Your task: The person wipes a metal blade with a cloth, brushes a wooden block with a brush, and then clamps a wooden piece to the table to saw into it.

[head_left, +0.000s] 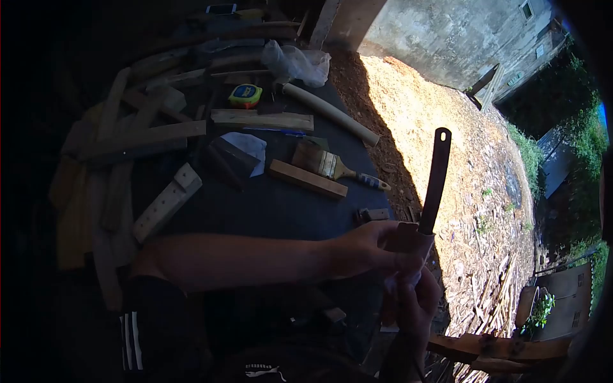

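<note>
A long, dark, flat utensil handle [434,185] with a hanging hole at its tip stands up from between my hands. My left hand [373,247] is closed around its lower part, pinching a small brown sheet-like piece [403,237] against it. Just below, my right hand [418,300] has its fingers wrapped at the handle's base, pressed close to my left hand. Something whitish shows between the fingers. The lower end of the utensil is hidden by my hands and shadow.
On the dark table [255,214] lie a paintbrush [332,166], a wooden block [308,179], a yellow tape measure [245,96], a pale tube [329,113] and a plastic bag [297,64]. Wood offcuts [143,142] are piled left. Sunlit ground with wood chips [472,210] lies beyond the edge.
</note>
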`<state>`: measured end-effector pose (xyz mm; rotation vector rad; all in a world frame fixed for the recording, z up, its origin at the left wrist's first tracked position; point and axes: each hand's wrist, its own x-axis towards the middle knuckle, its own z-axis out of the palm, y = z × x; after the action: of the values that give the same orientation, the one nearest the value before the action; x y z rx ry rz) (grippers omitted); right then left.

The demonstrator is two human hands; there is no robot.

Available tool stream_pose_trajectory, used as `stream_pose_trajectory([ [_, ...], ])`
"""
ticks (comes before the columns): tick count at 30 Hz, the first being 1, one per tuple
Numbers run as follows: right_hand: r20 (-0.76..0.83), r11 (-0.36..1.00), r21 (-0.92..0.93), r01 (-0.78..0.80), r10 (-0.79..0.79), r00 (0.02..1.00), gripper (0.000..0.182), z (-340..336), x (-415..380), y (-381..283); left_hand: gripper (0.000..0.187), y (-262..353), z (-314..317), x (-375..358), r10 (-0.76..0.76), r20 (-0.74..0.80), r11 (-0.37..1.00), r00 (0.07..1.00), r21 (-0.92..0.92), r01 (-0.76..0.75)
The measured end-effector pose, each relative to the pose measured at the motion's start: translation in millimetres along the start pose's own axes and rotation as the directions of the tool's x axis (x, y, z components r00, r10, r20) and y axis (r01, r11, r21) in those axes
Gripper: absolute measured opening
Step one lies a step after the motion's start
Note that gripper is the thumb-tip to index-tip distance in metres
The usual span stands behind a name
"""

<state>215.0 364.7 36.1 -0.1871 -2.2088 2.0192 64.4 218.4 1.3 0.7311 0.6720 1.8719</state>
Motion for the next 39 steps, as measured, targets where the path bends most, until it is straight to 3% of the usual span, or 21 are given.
stream_pose_trajectory([
  [3, -0.031, 0.999, -0.035, -0.009, 0.008, 1.000, 0.050, -8.4, 4.2, 7.5, 0.048, 10.5, 2.1, -0.9, -0.063, -0.019, 0.989, 0.998, 0.130, 0.065],
  [4, -0.040, 0.998, -0.057, -0.006, 0.004, 0.999, 0.049, -8.8, 6.2, 7.3, 0.037, 11.1, 5.8, -1.3, 0.031, -0.093, 0.983, 0.995, 0.181, -0.014],
  [7, -0.049, 0.998, -0.047, 0.028, -0.030, 0.998, 0.047, -7.1, 10.7, 12.0, 0.028, 4.7, 3.1, 4.9, 0.249, -0.095, 0.951, 0.964, 0.214, -0.225],
  [9, -0.059, 0.999, 0.000, 0.051, -0.051, 0.997, 0.045, -0.5, 12.3, 13.0, 0.026, 11.5, 4.3, 1.4, 0.214, -0.135, 0.938, 0.968, 0.305, -0.165],
  [16, 0.016, 0.957, -0.255, 0.138, -0.138, 0.990, 0.033, -11.2, 33.1, 19.9, 0.020, 17.6, 6.8, 2.3, 0.261, -0.218, 0.909, 0.940, 0.383, -0.164],
  [18, -0.022, 0.889, -0.429, 0.159, -0.186, 0.982, 0.030, -22.1, 38.4, 31.3, 0.020, 17.9, 3.4, 2.7, 0.341, -0.271, 0.820, 0.900, 0.554, -0.144],
  [19, -0.039, 0.804, -0.553, 0.220, -0.288, 0.957, 0.030, -23.7, 41.6, 35.0, 0.020, 17.5, 1.2, 2.8, 0.386, -0.291, 0.765, 0.876, 0.632, -0.127],
  [21, -0.026, 0.572, -0.766, 0.294, -0.484, 0.874, 0.029, -21.2, 50.4, 35.5, 0.020, 14.3, 2.5, 4.1, 0.389, -0.340, 0.804, 0.856, 0.579, -0.136],
  [24, 0.082, 0.334, -0.845, 0.418, -0.691, 0.718, 0.033, -6.1, 60.4, 24.7, 0.018, 10.6, 11.5, 1.5, 0.444, -0.303, 0.808, 0.843, 0.541, -0.231],
  [25, 0.090, 0.318, -0.856, 0.408, -0.686, 0.722, 0.034, -6.2, 60.6, 24.5, 0.017, 11.4, 14.4, 0.6, 0.469, -0.272, 0.800, 0.840, 0.533, -0.275],
  [27, 0.098, 0.291, -0.877, 0.383, -0.671, 0.735, 0.037, -6.4, 59.1, 24.2, 0.017, 11.7, 12.2, -1.3, 0.459, -0.260, 0.758, 0.849, 0.614, -0.222],
  [30, 0.182, 0.279, -0.811, 0.515, -0.716, 0.674, 0.035, 0.2, 52.8, 12.8, 0.018, 14.3, 8.7, -0.6, 0.383, -0.314, 0.795, 0.869, 0.591, -0.137],
  [31, 0.153, 0.364, -0.777, 0.514, -0.683, 0.714, 0.036, -2.7, 54.0, 17.8, 0.018, 16.2, 7.4, 0.5, 0.343, -0.342, 0.824, 0.875, 0.557, -0.106],
  [33, 0.091, 0.528, -0.701, 0.480, -0.600, 0.795, 0.040, -11.6, 53.4, 30.3, 0.020, 17.0, -2.3, 1.5, 0.423, -0.228, 0.727, 0.877, 0.664, -0.178],
  [34, 0.120, 0.631, -0.650, 0.423, -0.464, 0.878, 0.043, -15.6, 48.3, 29.4, 0.020, 14.9, -7.0, 2.8, 0.447, -0.162, 0.680, 0.880, 0.701, -0.216],
  [36, 0.173, 0.801, -0.554, 0.226, -0.154, 0.973, 0.049, -21.3, 40.3, 16.5, 0.025, 19.3, -8.1, 0.4, 0.278, -0.240, 0.736, 0.930, 0.675, -0.046],
  [37, 0.150, 0.801, -0.571, 0.180, -0.114, 0.982, 0.053, -20.7, 39.6, 13.2, 0.027, 25.9, -9.6, -0.1, 0.187, -0.266, 0.748, 0.946, 0.662, 0.038],
  [39, 0.101, 0.797, -0.598, 0.091, -0.038, 0.994, 0.062, -15.8, 39.4, 9.4, 0.037, 46.8, -15.2, 1.1, 0.141, -0.279, 0.389, 0.950, 0.898, 0.206],
])
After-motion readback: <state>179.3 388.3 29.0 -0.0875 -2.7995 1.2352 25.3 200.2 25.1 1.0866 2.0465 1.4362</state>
